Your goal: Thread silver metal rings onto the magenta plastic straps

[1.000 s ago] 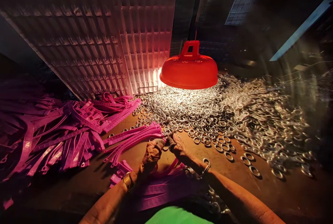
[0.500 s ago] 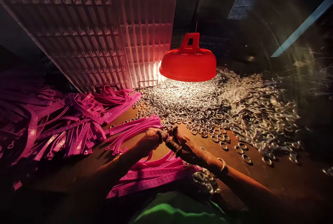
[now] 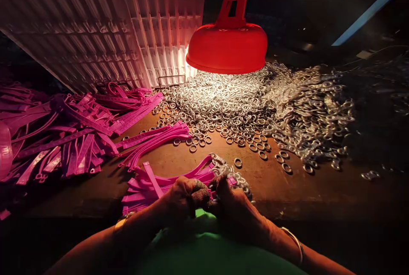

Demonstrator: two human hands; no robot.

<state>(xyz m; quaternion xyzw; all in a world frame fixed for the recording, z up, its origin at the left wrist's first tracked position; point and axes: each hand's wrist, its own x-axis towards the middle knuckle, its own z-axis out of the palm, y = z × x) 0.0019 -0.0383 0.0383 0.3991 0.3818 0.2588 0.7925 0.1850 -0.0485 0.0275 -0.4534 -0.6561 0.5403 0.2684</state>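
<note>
My left hand (image 3: pixel 183 194) and my right hand (image 3: pixel 231 200) meet fingertip to fingertip at the table's near edge, both closed in a pinch. Dark coverings wrap some of the fingers. A pink strap (image 3: pixel 152 179) runs down to my left hand. Between the fingertips a small shiny bit shows, too hidden to make out. Just behind the hands lies a bundle of pink straps (image 3: pixel 137 192), with a cluster of metal rings (image 3: pixel 241 181) at its right end. One loose metal ring (image 3: pixel 238 163) rests apart on the wood.
A red lamp (image 3: pixel 226 49) hangs low over a large heap of metal rings (image 3: pixel 230 100). More pink straps pile up at left (image 3: pixel 73 138), and a small bundle (image 3: pixel 159 138) lies nearer the middle. A ribbed translucent panel (image 3: pixel 96 32) stands behind the wooden table (image 3: pixel 287 198).
Both hands have drawn back from beside the ring heap toward my body, staying together. The bundle behind them and its rings now show more fully. The camera view has tilted down.
</note>
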